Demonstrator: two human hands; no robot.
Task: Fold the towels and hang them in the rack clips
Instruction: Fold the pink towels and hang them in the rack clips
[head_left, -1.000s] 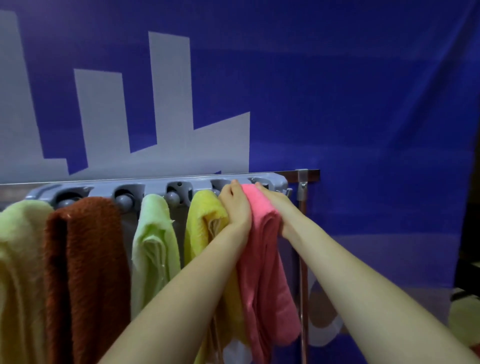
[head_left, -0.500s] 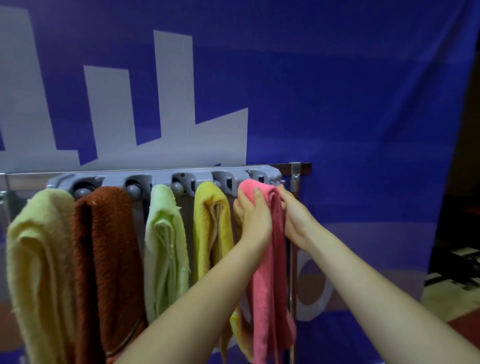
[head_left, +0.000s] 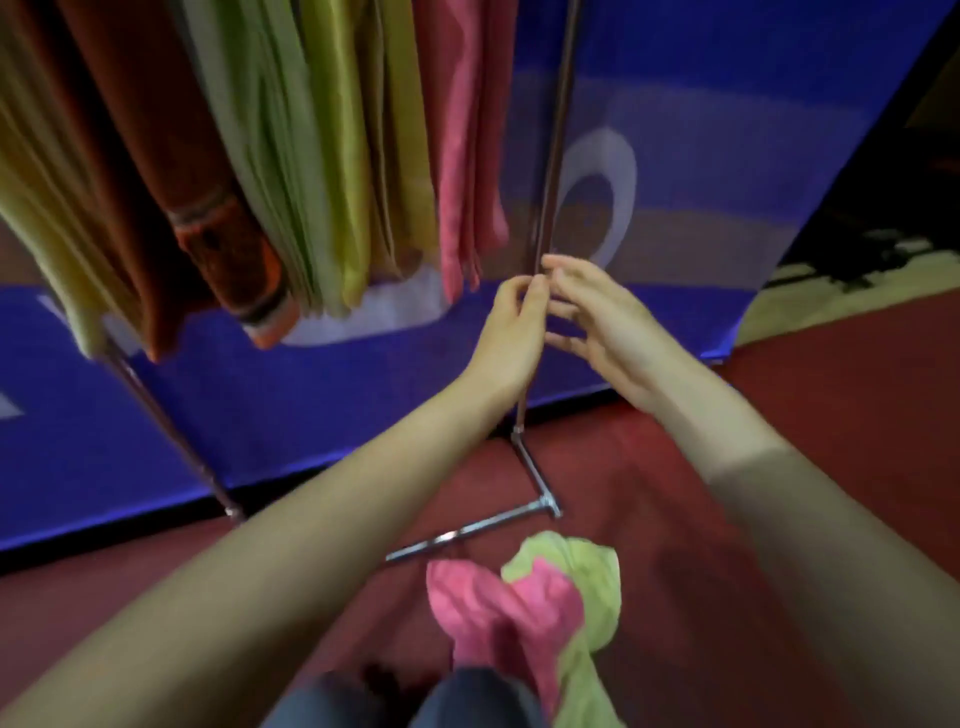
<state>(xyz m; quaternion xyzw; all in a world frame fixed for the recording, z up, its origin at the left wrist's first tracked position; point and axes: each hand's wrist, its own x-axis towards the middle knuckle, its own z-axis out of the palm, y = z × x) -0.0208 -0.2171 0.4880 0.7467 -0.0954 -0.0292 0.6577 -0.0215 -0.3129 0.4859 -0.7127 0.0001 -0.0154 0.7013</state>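
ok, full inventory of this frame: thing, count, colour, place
hanging towels: five, pale yellow, rust brown, light green, yellow, pink, left to right along the top
rack poles: two, metal, right, left
rack foot bar: one, metal, on floor
loose towels: two, pink and light green, crumpled at bottom centre
backdrop: one, blue, behind rack
floor: red
left hand: at right pole
right hand: open, beside right pole

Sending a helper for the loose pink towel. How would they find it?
Follow the rack's right pole down to its floor bar. Just nearer the camera two crumpled towels lie on the red floor. Take the pink towel, partly overlapping the lime towel.
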